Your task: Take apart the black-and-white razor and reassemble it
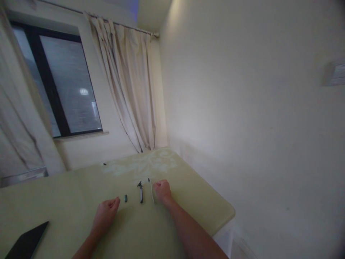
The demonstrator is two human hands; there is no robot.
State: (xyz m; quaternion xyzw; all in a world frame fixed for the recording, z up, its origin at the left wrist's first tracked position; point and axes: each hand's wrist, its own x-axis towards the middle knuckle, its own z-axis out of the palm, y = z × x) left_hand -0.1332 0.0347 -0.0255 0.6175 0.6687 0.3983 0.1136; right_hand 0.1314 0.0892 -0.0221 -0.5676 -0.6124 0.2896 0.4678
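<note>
My left hand [106, 212] rests on the pale green table [67, 194] with its fingers curled loosely, and nothing shows in it. Just right of its fingertips lies a small dark teal piece [125, 198]. Further right lie a slim black tool with a forked top [140, 192] and a thin white stick [151, 190], side by side. My right hand [162, 189] sits in a fist against the white stick's right side. Whether it grips anything is hidden.
A dark flat tablet-like slab [25, 241] lies at the table's near left corner. A tiny dark speck [104, 164] sits near the far edge. The table's rounded right corner [229, 212] ends by a plain wall. Window and curtains stand behind.
</note>
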